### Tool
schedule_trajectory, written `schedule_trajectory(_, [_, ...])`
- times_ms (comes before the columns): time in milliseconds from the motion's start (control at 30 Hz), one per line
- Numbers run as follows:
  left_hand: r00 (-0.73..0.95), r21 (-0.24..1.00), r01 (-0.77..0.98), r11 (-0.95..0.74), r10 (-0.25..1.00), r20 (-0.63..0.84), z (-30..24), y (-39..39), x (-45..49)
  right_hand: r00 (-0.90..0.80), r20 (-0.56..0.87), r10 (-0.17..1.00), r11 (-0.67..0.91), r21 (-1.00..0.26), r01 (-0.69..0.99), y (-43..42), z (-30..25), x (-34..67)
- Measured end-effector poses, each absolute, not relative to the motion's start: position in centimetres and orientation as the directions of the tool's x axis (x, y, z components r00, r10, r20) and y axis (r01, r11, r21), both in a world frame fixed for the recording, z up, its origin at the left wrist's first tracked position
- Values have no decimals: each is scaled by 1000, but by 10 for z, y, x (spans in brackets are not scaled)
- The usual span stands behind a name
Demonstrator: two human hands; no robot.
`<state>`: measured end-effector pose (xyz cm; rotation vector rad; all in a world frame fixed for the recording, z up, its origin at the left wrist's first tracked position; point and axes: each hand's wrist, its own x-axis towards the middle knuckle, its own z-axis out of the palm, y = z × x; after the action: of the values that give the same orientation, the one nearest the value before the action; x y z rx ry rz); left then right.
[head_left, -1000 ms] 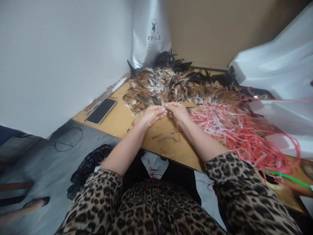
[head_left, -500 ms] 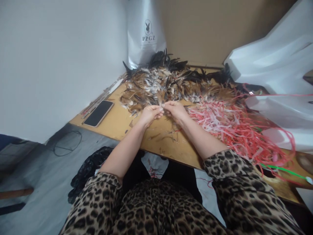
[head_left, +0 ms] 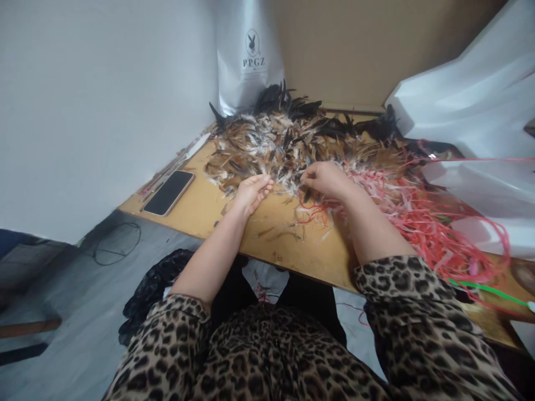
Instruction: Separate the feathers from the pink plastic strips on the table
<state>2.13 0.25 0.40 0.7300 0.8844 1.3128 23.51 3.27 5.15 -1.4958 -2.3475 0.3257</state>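
My left hand [head_left: 252, 195] is closed in a pinch at the near edge of the feather pile, with what looks like a small pale feather [head_left: 263, 169] rising from the fingertips. To its right, my right hand [head_left: 326, 179] hovers over the front of the pile with fingers curled together; whatever they hold, if anything, is hidden. Brown, white and black feathers [head_left: 246, 139] lie heaped beyond both hands. Beside my right forearm spreads a tangle of red and pink plastic strips [head_left: 422, 223]; a few red strands [head_left: 313, 210] lie under the right wrist.
A phone [head_left: 169, 192] lies at the left of the wooden table [head_left: 209, 214], near the wall. A silver-white bag [head_left: 251, 83] stands behind the feathers. White plastic sheeting [head_left: 468, 106] drapes at the right, and a green strip [head_left: 489, 289] lies near the right edge.
The hands were together at the fingertips and are now apart. My right hand has moved right, uncovering red strands on the table; my left has shifted slightly left.
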Motion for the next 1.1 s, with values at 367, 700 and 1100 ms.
schedule_trajectory(367, [89, 853, -493, 171, 985, -147, 4, 2, 21, -372, 84, 925, 379, -102, 920, 35, 39, 231])
schedule_trajectory(700, [215, 822, -520, 233, 967, -138, -1, 4, 18, -214, 617, 757, 470, -289, 834, 29, 42, 223])
schedule_trajectory(1100, [233, 768, -592, 243, 964, -126, 1, 4, 17, -542, 666, 513, 670, 85, 738, 7, 29, 190])
